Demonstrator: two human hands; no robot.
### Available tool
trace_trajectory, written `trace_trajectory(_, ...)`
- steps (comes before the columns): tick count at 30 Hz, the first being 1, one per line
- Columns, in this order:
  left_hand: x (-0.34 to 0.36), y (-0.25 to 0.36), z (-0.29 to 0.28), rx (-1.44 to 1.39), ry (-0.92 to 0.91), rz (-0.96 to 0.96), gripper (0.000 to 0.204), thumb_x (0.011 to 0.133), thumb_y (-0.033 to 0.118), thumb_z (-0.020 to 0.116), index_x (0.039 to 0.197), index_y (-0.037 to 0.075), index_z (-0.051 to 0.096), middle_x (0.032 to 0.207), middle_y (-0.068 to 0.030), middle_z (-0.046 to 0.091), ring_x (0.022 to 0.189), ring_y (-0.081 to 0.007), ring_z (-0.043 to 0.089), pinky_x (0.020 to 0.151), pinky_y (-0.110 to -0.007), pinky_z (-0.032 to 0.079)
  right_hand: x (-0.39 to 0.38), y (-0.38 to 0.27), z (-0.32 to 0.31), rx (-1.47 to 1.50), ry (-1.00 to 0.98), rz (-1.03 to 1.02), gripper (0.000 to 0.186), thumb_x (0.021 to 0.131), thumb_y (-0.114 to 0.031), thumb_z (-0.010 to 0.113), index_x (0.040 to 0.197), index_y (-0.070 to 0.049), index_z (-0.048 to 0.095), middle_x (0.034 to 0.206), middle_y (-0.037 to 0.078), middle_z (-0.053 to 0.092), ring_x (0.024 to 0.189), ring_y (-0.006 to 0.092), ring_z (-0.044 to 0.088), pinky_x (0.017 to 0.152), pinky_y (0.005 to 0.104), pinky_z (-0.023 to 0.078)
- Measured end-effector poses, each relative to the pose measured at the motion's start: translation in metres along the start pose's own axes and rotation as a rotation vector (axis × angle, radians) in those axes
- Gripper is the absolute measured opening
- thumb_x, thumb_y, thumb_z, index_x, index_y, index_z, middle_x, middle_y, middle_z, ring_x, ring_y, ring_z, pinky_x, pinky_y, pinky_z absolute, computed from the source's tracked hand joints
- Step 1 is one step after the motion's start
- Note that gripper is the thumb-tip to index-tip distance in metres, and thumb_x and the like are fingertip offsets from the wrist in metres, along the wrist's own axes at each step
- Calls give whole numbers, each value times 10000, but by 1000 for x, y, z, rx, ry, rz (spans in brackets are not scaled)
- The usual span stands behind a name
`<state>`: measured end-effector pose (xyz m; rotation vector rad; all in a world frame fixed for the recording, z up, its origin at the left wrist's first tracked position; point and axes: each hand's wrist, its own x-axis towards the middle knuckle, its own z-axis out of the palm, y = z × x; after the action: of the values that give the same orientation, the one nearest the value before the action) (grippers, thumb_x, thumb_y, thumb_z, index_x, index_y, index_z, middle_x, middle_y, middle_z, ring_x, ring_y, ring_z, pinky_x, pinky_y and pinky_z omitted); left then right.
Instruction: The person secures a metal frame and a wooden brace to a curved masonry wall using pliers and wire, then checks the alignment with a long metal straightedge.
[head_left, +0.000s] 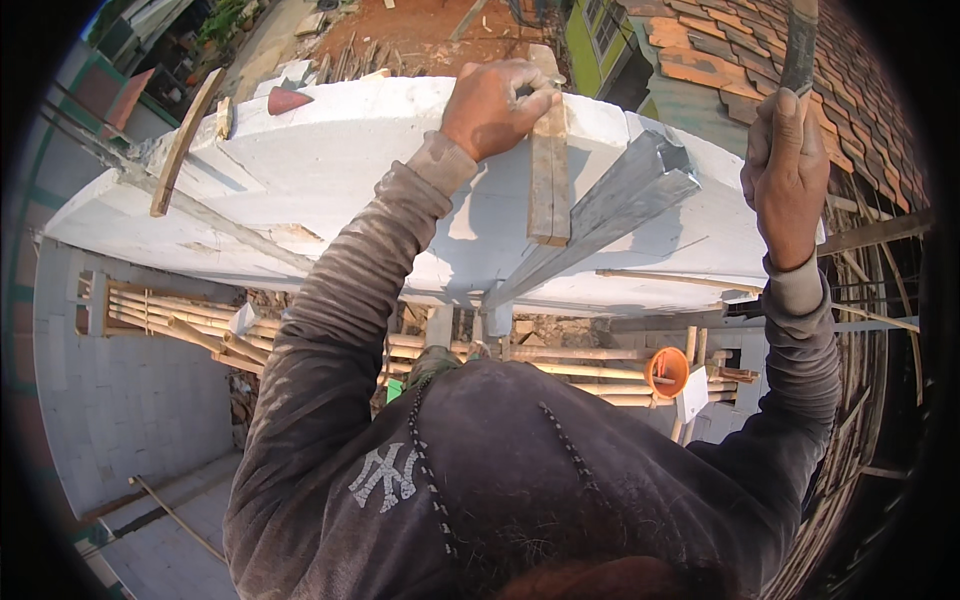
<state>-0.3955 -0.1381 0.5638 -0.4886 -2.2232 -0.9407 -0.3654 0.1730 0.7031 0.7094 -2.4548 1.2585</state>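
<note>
My left hand [492,104] is closed over the top of a weathered wooden plank [548,180] that stands upright against a white block wall [330,170]. My right hand [786,175] is wrapped round a dark upright pole [798,45] at the upper right, beyond the wall's end. A grey metal channel [620,215] leans diagonally across the wall face between the two hands. Both arms wear dark, dusty long sleeves, and my dark shirt fills the lower middle.
A second wooden stick [180,145] and a red tile shard [287,99] rest on the wall top at left. Bamboo scaffolding [190,325] and an orange bucket [667,371] lie far below. Orange roof tiles [720,50] spread at the upper right.
</note>
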Motion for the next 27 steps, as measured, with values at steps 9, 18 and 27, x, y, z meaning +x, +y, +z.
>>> trace_trajectory(9, -2, -2, -6, 31, 10, -3, 289, 906, 317, 723, 935, 31, 760, 931, -142, 736, 864, -335, 706, 778, -407, 542, 8, -12, -12, -254, -238, 0, 488, 1092, -456, 503, 1034, 10, 632, 652, 4, 460, 597, 94, 432, 558, 284, 385)
trace_trajectory(18, 5, 3, 3, -4, -24, -14, 288, 900, 313, 729, 931, 29, 763, 948, -141, 743, 874, -325, 711, 785, -402, 543, -15, 44, 12, -312, -287, -294, 408, 1091, -367, 523, 1073, 36, 586, 740, 207, 521, 653, 331, 471, 650, 432, 443)
trace_trajectory(27, -2, 9, -7, -20, -44, -65, 525, 837, 409, 796, 1156, 8, 677, 1088, -149, 743, 1014, -309, 718, 911, -389, 549, -2, 8, 11, -95, -48, -64, 503, 1094, -455, 497, 964, 20, 598, 645, 11, 477, 600, 105, 443, 556, 303, 380)
